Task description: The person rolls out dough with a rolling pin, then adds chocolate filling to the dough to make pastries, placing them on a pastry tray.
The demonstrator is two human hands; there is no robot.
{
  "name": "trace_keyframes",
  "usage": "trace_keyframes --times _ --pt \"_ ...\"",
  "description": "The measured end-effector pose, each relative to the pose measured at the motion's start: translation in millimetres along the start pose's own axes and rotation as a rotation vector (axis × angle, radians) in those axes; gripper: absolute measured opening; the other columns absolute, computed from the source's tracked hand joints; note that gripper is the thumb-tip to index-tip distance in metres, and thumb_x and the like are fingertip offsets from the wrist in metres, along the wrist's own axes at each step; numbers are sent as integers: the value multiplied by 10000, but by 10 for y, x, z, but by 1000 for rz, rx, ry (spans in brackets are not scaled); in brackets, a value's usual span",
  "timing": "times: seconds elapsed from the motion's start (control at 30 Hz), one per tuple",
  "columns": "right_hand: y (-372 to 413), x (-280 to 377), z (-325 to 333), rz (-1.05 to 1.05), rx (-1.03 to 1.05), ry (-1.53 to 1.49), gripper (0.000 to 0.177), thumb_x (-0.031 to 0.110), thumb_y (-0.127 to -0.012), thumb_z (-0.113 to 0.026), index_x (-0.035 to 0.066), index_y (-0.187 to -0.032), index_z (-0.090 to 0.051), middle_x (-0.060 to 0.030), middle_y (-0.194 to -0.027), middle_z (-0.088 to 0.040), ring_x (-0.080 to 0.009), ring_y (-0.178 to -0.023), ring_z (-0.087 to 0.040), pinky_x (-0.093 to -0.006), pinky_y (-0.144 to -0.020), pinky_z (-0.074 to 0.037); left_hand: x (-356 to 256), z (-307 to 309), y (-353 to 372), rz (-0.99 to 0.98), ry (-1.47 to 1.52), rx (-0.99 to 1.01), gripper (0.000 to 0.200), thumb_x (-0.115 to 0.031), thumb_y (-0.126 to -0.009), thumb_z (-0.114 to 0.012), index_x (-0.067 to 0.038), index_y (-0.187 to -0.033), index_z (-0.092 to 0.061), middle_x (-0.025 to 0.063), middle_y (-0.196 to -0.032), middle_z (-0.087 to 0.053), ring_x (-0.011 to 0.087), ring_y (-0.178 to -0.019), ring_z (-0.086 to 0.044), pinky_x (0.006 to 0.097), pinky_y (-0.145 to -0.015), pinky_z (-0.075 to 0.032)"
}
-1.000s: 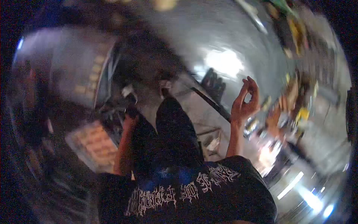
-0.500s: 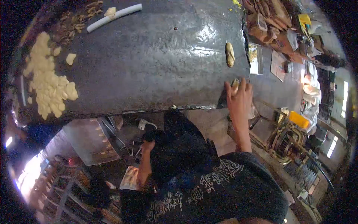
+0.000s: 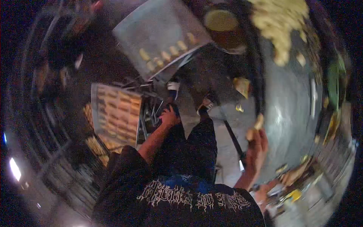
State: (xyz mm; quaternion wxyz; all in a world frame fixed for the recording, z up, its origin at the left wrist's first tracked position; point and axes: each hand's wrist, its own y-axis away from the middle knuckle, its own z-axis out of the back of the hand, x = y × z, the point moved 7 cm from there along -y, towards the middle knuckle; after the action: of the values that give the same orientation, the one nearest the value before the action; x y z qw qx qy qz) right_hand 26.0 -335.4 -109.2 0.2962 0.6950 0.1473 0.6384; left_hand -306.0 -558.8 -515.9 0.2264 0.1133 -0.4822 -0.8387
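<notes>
A: Where's the dough pc?
B: Small pale dough pc [image 3: 259, 122], R of centre in the frame, at the tips of the R hand [image 3: 258, 146]. Fingers look drawn together round its lower end; top end pokes out. Blurry tho.

A: Long axis?
B: Approx. upright in the pic, top tipped a bit R, so it more or less carries on the line of the fingers.

A: Against the worktable [image 3: 289, 117]?
B: Overlaps its dark near edge in view. Surface spreads off to the R. Can't tell if pc is over the edge or just short of it, nor how high.

A: And the sparse tray [image 3: 151, 26]?
B: Top of frame, L of centre, so up and L from the R hand, well apart. Short row of dough pcs [image 3: 166, 56] along its lower R side; row slants up to the R.

A: Which hand's nearer that tray?
B: L hand [image 3: 169, 116], pretty much straight below the row. But the pc's in the R.

A: L hand state?
B: Fingers bent, loosely spread, nothing visible in it. By the L knee; contact n/c. Filled tray [image 3: 94, 109] w/ browner rows is just L of it, mid-L of frame.
</notes>
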Motion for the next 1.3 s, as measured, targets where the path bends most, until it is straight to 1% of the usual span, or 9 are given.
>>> trace_keyframes --times 0.1,0.17,0.27,0.33,0.53,0.83,0.97,1.13,1.3 --pt "-581 -383 -1843 78 340 687 308 213 -988 -667 0 -1210 -646 -40 -1027 -653 -99 -958 -592 -250 -825 -466 168 222 239 49 125 66 1148 -612 -805 -709 -67 -1619 -110 362 -1526 -316 560 -1211 -522 726 -852 -478" --pt "-1091 -1087 -2823 183 555 598 345 269 -953 -719 3 -1171 -686 -48 -1039 -692 -113 -915 -620 -275 -818 -501 273 389 378 45 201 92 1129 -588 -818 -707 -78 -1623 -100 364 -1542 -295 556 -1225 -514 710 -873 -479" --pt "-1661 -1789 -4160 405 651 888 374 297 -924 -743 -20 -1118 -700 -73 -952 -729 -127 -839 -662 -300 -764 -534 450 541 391 50 344 107 1101 -545 -837 -703 -95 -1628 -83 361 -1555 -280 555 -1253 -496 681 -909 -481" --pt "-1984 -2195 -4710 544 587 1007 383 355 -953 -684 -4 -1085 -701 -180 -996 -722 -325 -921 -699 -421 -835 -537 512 546 410 67 450 130 1080 -517 -853 -694 -99 -1629 -71 357 -1551 -289 555 -1271 -484 663 -926 -481" --pt "-2200 -2800 -5459 932 573 1105 356 256 -891 -722 -27 -1106 -694 -189 -952 -715 -362 -910 -682 -456 -825 -523 600 544 356 125 458 73 1060 -473 -873 -693 -87 -1627 -54 350 -1525 -328 552 -1251 -508 652 -908 -491" --pt "-1966 -2598 -4919 836 589 1356 526 217 -920 -673 -35 -1364 -544 -259 -1258 -633 -447 -1152 -599 -497 -1004 -471 685 466 210 136 567 76 1132 -517 -802 -736 -107 -1627 -80 351 -1509 -348 553 -1219 -541 657 -877 -514" --pt "-1612 -2123 -4269 729 661 1195 446 179 -954 -631 -2 -1356 -566 -222 -1272 -641 -404 -1158 -614 -465 -1024 -472 693 526 200 100 491 45 1109 -517 -806 -731 -100 -1625 -110 340 -1473 -383 540 -1174 -571 654 -855 -524" --pt "-1025 -1186 -3261 735 418 1089 327 109 -939 -662 48 -1260 -651 -167 -1177 -695 -306 -997 -688 -415 -889 -545 623 378 156 25 448 -107 1085 -523 -810 -721 -82 -1616 -142 341 -1427 -423 526 -1153 -585 642 -828 -531" --pt "-569 -25 -1942 915 30 920 201 -11 -926 -651 -10 -1124 -687 -133 -1044 -733 -233 -811 -689 -321 -778 -544 534 298 201 72 376 225 1063 -509 -834 -702 -66 -1604 -118 341 -1428 -432 470 -1204 -576 553 -897 -536"
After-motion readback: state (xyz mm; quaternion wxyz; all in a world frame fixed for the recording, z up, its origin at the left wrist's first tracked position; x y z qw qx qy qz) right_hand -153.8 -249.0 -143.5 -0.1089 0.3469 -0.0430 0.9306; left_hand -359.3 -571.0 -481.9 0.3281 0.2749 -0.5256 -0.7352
